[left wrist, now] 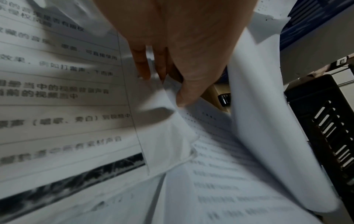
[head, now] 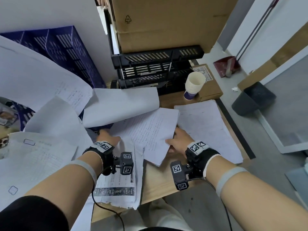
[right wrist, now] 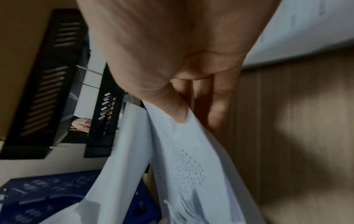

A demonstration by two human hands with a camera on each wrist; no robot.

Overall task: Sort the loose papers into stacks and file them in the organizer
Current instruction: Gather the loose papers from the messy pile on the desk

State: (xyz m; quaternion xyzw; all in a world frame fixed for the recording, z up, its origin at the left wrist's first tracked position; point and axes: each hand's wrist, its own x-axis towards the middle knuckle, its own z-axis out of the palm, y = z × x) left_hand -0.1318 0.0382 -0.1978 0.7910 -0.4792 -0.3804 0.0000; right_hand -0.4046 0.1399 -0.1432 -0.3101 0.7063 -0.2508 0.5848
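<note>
Both hands are holding one bundle of printed papers (head: 146,130) at the middle of the desk: the right hand (head: 179,140) is pinching its right edge, thumb on top and fingers underneath, and the left hand (head: 109,136) is gripping the left edge with the thumb pressing a curled corner. The bundle is hovering tilted between a flat pile (head: 208,129) on the right and a thicker stack (head: 120,179) near the desk's front edge, with the black tiered organizer (head: 156,67) waiting behind. The likeliest trouble, I judge, is the sheets fanning and slipping out, since the grips are only at the edges and the paper is bowing; the big curling sheet (head: 121,105) overhead could also snag the bundle or get swept along. The wooden desk (head: 160,182) is sitting crowded in a tight corner, with a blue crate (head: 66,52), cardboard boxes (head: 166,22), stacked paper cups (head: 194,84) and a dark bin (head: 253,99) on the grey floor.
</note>
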